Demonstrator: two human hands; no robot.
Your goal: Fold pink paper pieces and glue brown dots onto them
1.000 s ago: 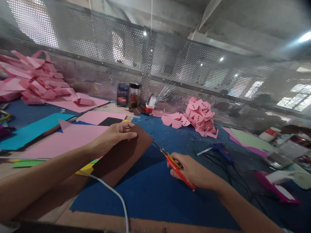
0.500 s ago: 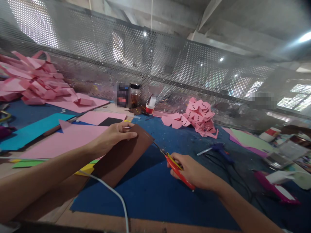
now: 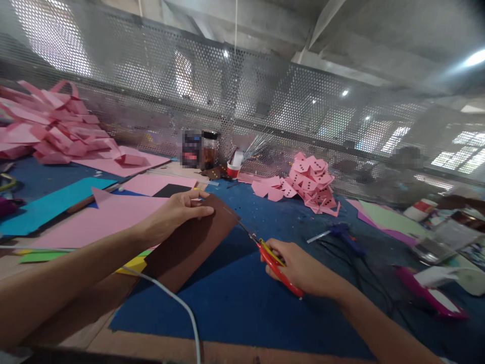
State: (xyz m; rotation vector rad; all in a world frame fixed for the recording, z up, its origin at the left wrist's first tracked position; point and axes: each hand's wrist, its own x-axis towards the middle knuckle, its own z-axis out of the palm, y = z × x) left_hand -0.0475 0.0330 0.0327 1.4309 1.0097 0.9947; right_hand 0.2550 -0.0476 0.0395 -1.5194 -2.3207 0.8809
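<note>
The brown card [image 3: 193, 247] is held tilted over the blue mat [image 3: 235, 316], its upper edge pinched between the thumb and fingers of the left hand [image 3: 184, 208]. The right hand [image 3: 297, 265] has its fingers wrapped around the handles of the red scissors [image 3: 278, 273], whose blades meet the card's right corner. A white cord [image 3: 180, 298] curves close by the card's lower edge, over the yellow paper [image 3: 132, 265]. The left forearm hides part of the pink sheet [image 3: 109, 217]; a black piece [image 3: 172, 190] lies just beyond that hand. Farther out are the teal sheet [image 3: 60, 202] at left, the cup [image 3: 234, 170] and dotted pink pieces [image 3: 312, 179] behind, and, right of the scissors, the glue gun [image 3: 344, 237] with its dark cable and a magenta tool [image 3: 428, 293].
</note>
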